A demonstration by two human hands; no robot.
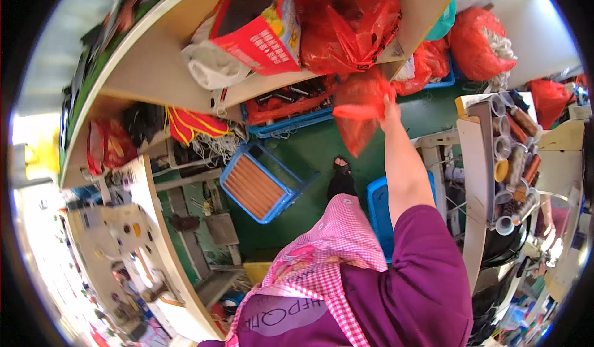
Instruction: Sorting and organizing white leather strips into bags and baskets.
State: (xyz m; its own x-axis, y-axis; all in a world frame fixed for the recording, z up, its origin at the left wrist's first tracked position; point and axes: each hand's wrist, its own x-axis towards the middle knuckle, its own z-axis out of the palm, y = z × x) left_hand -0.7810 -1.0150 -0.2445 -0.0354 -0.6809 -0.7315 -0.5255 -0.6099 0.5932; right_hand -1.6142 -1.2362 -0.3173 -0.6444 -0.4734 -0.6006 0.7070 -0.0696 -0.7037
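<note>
My right arm stretches forward, and my right hand [388,113] grips a red plastic bag [357,113]. The bag hangs over the green floor, just below the shelf edge, and is blurred by motion; I cannot tell what is inside it. Just beyond it, a large red plastic bag [346,25] sits on the wooden shelf [427,3]. Beside that bag is a red and white printed carrier bag [260,34]. Under the shelf, near the hanging bag, stands a blue crate [291,124] with a red bag and dark items in it. My left hand is out of view.
A blue-framed stool [257,189] with a brown slatted seat stands on the floor to the left. A blue bin [381,214] is close to my right side. Rightward, a rack [473,173] holds spools and clear cups. More red bags [479,43] lie at the far right.
</note>
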